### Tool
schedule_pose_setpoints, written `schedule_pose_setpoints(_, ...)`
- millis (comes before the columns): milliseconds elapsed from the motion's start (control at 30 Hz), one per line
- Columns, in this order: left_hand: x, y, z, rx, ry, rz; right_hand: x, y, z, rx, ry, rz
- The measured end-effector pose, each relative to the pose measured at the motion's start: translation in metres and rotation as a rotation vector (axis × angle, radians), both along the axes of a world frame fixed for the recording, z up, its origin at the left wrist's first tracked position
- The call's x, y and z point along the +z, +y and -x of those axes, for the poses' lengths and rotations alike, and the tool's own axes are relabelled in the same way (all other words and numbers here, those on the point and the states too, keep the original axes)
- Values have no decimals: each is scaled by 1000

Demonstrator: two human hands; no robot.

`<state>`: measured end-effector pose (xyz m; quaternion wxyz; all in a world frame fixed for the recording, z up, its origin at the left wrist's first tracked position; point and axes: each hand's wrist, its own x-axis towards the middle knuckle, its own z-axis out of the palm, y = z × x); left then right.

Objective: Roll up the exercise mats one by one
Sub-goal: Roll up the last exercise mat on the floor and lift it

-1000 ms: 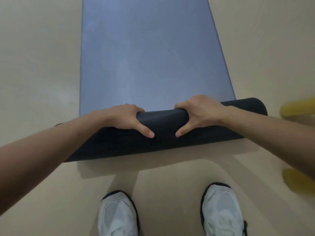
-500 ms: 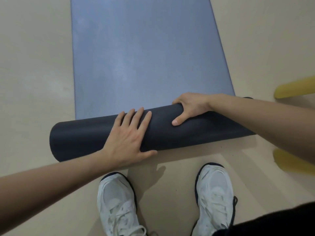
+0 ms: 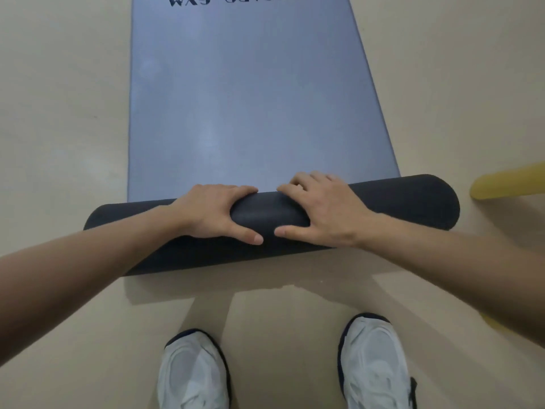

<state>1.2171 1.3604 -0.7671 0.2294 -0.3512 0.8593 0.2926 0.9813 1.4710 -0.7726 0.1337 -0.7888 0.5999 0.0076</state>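
A: Mat lies on floor, far part flat; roll at near end, skewed, right end farther off.
B: Risk?
A: Prob. cones out if pushed uneven. Left hand & right hand both mid-roll, fingers wrapped over it; ends unheld.

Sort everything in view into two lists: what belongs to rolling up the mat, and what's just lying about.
Belongs to the job:
mat, partly rolled
left hand and right hand, both gripping its rolled end

Just lying about:
yellow thing at the right edge, too blurred to identify
white shoes, on the person's feet
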Motion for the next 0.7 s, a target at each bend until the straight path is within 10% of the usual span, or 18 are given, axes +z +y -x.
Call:
schedule_pose_setpoints(267, -1, -23, 4, -20, 28, 129, -20, 15, 11, 37, 156, 232)
schedule_pose_setpoints(700, -7, 38, 3, -2, 250, 725, 7, -71, 35, -31, 13, -132)
